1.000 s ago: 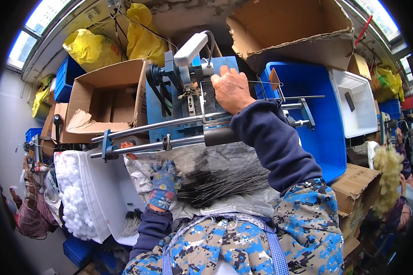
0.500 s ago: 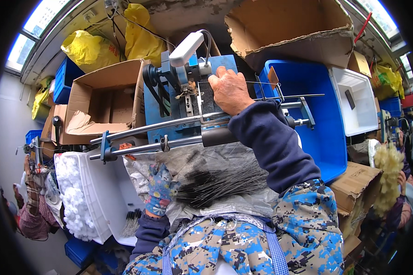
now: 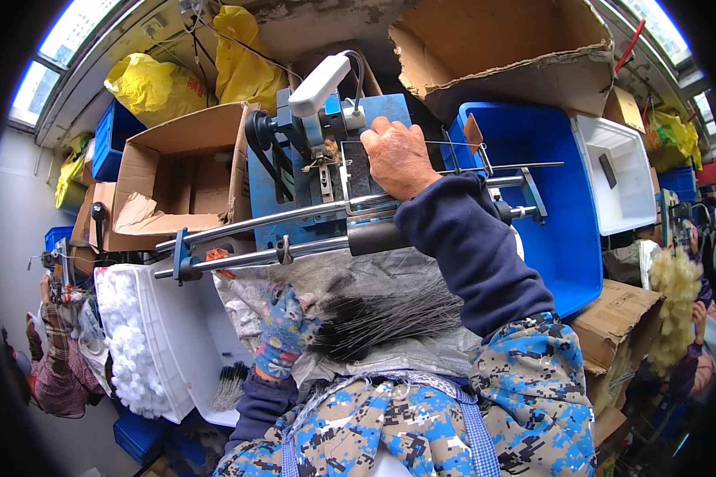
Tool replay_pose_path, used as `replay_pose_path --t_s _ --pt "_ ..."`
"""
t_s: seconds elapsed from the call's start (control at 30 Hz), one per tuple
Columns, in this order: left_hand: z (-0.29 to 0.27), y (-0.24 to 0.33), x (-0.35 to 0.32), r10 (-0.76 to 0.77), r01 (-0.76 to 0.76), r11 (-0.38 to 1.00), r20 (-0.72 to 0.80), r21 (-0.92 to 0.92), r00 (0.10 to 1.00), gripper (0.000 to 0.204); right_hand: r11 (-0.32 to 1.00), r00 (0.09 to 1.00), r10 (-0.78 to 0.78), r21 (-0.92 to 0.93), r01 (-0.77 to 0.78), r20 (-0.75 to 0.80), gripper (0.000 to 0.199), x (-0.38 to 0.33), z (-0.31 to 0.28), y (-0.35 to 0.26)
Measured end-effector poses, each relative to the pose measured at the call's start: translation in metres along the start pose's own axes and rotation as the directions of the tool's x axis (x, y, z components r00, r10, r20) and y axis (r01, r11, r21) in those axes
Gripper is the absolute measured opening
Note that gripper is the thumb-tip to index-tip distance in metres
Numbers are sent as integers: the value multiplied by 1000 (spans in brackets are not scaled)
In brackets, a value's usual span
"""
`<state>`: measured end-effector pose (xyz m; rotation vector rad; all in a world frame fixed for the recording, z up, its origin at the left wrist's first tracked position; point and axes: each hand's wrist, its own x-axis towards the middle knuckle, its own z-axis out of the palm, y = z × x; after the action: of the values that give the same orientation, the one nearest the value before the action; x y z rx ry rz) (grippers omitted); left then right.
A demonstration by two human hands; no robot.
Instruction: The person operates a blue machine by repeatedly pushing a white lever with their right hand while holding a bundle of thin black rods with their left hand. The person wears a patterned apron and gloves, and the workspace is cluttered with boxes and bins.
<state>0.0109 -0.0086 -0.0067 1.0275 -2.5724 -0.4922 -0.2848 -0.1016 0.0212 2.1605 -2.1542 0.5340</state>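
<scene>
My right hand (image 3: 398,157), bare, rests curled on the dark plate of a blue bench machine (image 3: 386,107), right of its small metal clamp (image 3: 326,179). Its fingers are closed and point down, so what they hold, if anything, is hidden. A thin metal rod (image 3: 457,144) runs rightward from beside the knuckles. My left hand (image 3: 281,334), in a blue flowered glove, is low at the left edge of a pile of thin wire pieces with dark ends (image 3: 382,318). Its slightly blurred fingers look spread, with nothing visible in them.
Two steel rails (image 3: 294,213) cross in front of the machine. A pale sheet (image 3: 374,274) lies under the wires. At left are a cardboard box (image 3: 179,219) and a white bin (image 3: 191,334) with bristly pieces; at right stands a blue bin (image 3: 561,262). Other people work at both sides.
My left hand has shifted slightly to the right, its fingers nearer the wires. My right hand stays on the machine, almost unmoved.
</scene>
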Motion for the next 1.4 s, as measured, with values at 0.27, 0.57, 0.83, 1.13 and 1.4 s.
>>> replay_pose_path --t_s 0.27,0.57,0.83,1.13,1.4 --pt "-2 10 3 -62 64 998 64 -29 996 39 997 1000 6 -70 -6 -8 10 2 1 -3" --pt "3 5 0 -26 28 998 44 -60 999 37 1000 999 -29 -6 29 -27 8 3 6 2" --pt "3 6 0 5 -3 999 41 -41 999 38 999 1000 5 53 -6 15 16 11 9 5" --pt "1 -1 -7 60 -57 996 -38 62 997 36 993 993 115 20 -115 -13 33 -7 1 12" --pt "2 18 10 0 9 991 66 -130 998 37 993 982 116 -19 -114 148 56 -33 -24 3"
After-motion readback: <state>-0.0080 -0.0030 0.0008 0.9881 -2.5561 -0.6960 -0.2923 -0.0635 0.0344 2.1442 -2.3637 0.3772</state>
